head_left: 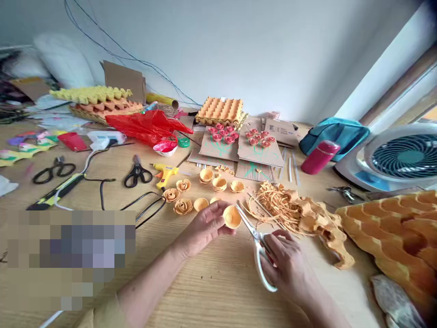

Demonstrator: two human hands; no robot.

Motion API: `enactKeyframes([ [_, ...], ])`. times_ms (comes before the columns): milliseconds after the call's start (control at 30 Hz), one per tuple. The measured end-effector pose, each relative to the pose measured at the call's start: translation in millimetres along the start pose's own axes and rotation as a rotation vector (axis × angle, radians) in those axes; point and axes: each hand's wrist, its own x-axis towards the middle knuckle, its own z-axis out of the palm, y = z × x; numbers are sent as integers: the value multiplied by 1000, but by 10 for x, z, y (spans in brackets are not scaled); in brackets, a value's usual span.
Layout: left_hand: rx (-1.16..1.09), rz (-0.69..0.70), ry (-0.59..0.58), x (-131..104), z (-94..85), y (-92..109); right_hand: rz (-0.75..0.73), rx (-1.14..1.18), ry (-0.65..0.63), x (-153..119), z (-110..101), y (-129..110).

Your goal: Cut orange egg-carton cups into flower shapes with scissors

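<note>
My left hand (208, 223) holds a small orange egg-carton cup (232, 217), its hollow turned toward me. White-handled scissors (258, 241) are in my right hand (285, 262), their blades pointing up and left at the cup's right edge. I cannot tell whether the blades touch the rim. Beyond my left hand sit several loose cups, one of them a plain cup (200, 204). Near these are rolled paper roses, such as this carton rose (183, 206). Curly carton trimmings (276, 207) lie in a heap past the scissors.
A yellow glue gun (165, 174) and black scissors (137, 173) lie to the left. Cardboard sheets (261, 152) with red flowers stand at the back. On the right are a pink bottle (320, 156), a fan (406, 157) and an orange egg tray (392, 228). The lower left is blurred out.
</note>
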Motion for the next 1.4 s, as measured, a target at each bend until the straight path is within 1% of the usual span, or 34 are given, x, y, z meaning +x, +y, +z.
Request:
enactKeyframes([
  [133, 52, -1, 1, -5, -6, -28, 38, 0, -25, -28, -1, 18],
  [300, 185, -63, -78, -7, 22, -10, 92, -24, -70, -23, -15, -1],
  [433, 199, -70, -81, -3, 32, 0, 85, -21, -72, -18, -26, -10],
  [567, 162, -72, -88, -5, 26, 10, 52, 6, -61, -24, -34, -7],
  [667, 138, -85, -79, -9, 25, 21, 21, 23, -60, -26, -46, -15],
  [800, 109, -92, -26, -13, 15, 20, 0, 22, -63, -23, -59, -37],
  [933, 90, -67, 15, -15, -14, 10, -16, 13, -58, -32, -58, -42],
  [1033, 94, -43, 17, -11, -32, 21, -18, 2, -47, -38, -44, -35],
  [1167, 160, -28, 11, -2, -35, 42, 8, -18, -61, -19, -23, -28],
  [1267, 217, -54, -12, -6, -21, 31, 50, -27, -84, 0, -22, -35],
  [1400, 233, -81, -37, -23, 3, 5, 53, -12, -79, 8, -46, -59],
])
